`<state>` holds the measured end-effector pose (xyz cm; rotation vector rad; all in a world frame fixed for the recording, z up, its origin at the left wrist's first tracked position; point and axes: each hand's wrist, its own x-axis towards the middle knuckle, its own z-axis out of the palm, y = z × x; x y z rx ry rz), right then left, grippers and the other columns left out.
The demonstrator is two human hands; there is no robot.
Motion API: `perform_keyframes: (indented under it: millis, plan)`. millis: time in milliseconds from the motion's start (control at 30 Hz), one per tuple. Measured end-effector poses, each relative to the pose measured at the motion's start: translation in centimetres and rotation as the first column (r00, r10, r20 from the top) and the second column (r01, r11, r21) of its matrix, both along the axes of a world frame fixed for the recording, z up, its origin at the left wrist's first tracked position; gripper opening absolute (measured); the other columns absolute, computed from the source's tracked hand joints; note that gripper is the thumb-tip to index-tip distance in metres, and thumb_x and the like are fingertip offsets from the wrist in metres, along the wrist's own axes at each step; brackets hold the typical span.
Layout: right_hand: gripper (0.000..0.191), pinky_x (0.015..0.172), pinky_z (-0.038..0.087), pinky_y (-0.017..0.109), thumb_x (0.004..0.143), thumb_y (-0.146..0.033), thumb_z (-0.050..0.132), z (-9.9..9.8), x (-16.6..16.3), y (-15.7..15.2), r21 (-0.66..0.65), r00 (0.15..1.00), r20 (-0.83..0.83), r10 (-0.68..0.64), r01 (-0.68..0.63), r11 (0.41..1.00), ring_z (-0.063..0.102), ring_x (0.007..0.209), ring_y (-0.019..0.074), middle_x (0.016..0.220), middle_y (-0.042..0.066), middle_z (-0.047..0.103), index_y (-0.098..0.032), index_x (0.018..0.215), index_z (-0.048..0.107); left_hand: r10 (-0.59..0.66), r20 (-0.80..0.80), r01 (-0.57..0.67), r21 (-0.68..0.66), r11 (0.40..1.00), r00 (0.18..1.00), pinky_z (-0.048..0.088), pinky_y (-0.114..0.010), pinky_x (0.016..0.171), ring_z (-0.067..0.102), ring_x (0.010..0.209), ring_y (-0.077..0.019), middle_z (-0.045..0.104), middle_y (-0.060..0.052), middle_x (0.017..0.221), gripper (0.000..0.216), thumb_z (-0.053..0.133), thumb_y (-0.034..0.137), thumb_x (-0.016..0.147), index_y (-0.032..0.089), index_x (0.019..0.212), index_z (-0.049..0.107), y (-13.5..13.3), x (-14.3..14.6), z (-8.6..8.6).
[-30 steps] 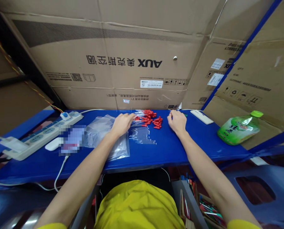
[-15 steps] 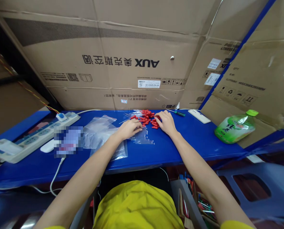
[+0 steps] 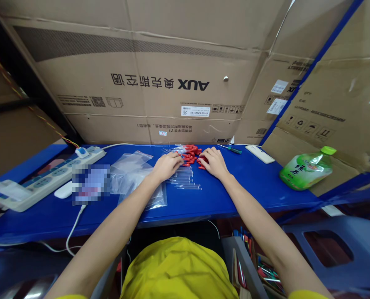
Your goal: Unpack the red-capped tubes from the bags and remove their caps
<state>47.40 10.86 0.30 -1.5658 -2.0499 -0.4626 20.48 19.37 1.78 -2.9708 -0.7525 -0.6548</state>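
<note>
A loose pile of small red handle-like pieces lies on the blue table, between my two hands. My left hand rests at the pile's left edge, fingers bent and slightly apart, with no held piece visible. At the right edge, my right hand curves loosely over several red pieces, its fingertips against them and its thumb apart. Thin shiny rods lie side by side in front of the pile. More thin rods lie behind my left fingers, partly hidden.
Clear plastic bags lie left of my left hand. Further left are a power strip and a blurred-out item. A green screwdriver, a white phone-like object and a green bottle are on the right. Cardboard walls the back.
My left hand has shifted slightly away from me along the pile's edge. My right hand has moved a little toward me, its fingers still at the red pieces.
</note>
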Motion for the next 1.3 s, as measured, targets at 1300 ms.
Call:
perform_keyframes:
  millis: [1300]
  plan:
    - [0.034, 0.083, 0.032, 0.042, 0.110, -0.036, 0.044, 0.8, -4.8, -0.7, 0.083, 0.947, 0.318, 0.055, -0.086, 0.993, 0.055, 0.097, 0.0269, 0.104, 0.013, 0.072, -0.018, 0.109, 0.072, -0.051, 0.058, 0.051, 0.009, 0.999, 0.997, 0.052, -0.037, 0.090, 0.073, 0.098, -0.0241, 0.077, -0.009, 0.106, 0.023, 0.041, 0.032, 0.111, 0.020, 0.113, 0.061, -2.1, 1.4, 1.2]
